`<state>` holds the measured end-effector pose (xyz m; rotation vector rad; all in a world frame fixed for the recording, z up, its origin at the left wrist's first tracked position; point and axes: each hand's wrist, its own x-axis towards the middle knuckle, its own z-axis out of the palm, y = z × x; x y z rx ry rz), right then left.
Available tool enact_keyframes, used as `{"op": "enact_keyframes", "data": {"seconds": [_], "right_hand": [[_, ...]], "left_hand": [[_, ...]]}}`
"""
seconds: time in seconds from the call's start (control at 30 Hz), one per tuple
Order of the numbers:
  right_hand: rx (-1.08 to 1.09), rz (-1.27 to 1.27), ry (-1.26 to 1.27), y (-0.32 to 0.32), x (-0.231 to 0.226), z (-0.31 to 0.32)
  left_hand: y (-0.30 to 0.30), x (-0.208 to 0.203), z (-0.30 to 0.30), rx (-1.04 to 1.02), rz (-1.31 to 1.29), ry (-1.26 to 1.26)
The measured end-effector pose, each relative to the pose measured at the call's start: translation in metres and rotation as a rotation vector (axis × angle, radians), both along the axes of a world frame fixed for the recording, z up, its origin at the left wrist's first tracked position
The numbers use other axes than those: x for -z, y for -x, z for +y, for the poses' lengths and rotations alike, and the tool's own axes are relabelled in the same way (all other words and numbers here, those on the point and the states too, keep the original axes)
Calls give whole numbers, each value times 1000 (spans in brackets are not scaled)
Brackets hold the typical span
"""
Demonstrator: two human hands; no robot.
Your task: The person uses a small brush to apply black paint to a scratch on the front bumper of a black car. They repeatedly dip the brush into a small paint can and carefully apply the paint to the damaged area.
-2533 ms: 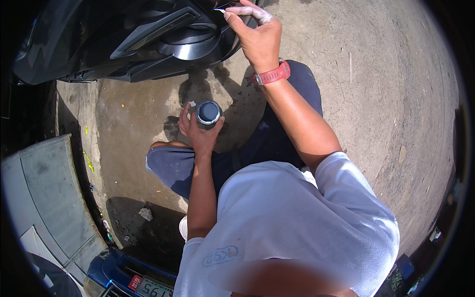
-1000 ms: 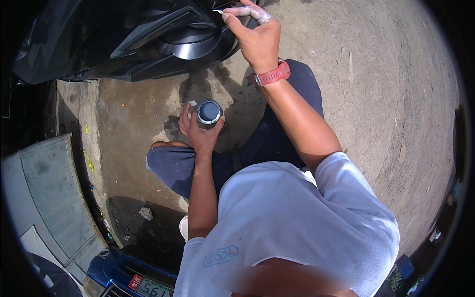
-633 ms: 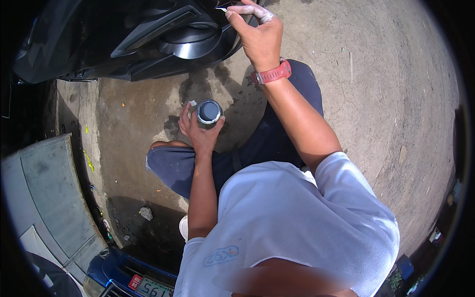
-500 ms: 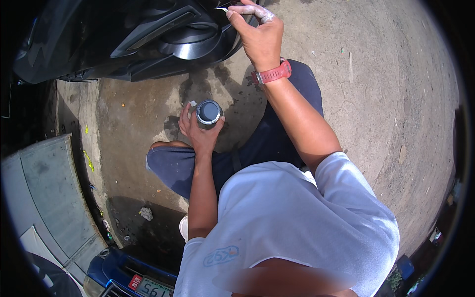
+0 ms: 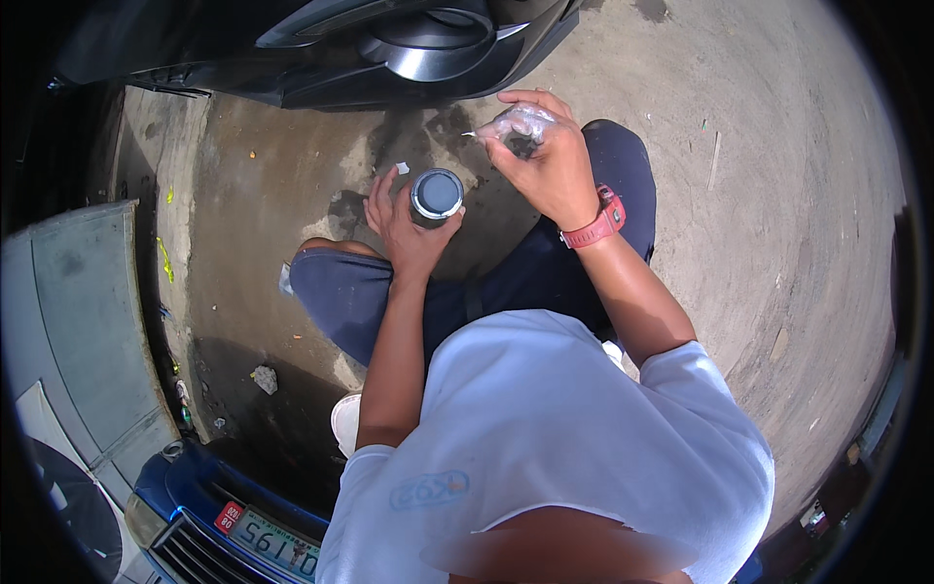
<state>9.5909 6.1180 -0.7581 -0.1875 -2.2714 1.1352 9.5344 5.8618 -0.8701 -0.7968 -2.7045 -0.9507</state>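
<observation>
In my left hand is an upright round can, dark on top with a pale, whitish rim. My fingers and thumb wrap its near side. A small white scrap shows at a fingertip of this hand; whether it is gripped there I cannot tell. Up and to the right of the can, my right hand pinches a thin object with a white tip between thumb and finger. Its kind is too small to make out. White, shiny smears cover the fingers, and a red watch circles that wrist.
A black vehicle's front bumper lies just beyond my hands, over stained concrete. My bent legs flank the can. At left are a grey panel and a blue vehicle. A stone lies by it.
My right hand has come back from the black bumper toward the can, with the thin white-tipped object still pinched. My left hand keeps holding the can. The view has shifted nearer to me.
</observation>
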Motion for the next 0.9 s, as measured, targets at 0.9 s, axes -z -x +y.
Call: {"op": "enact_keyframes", "data": {"seconds": [0.9], "right_hand": [[-313,-334,-614,1,29,-42]], "left_hand": [[-4,-7,4,11,15,9]]}}
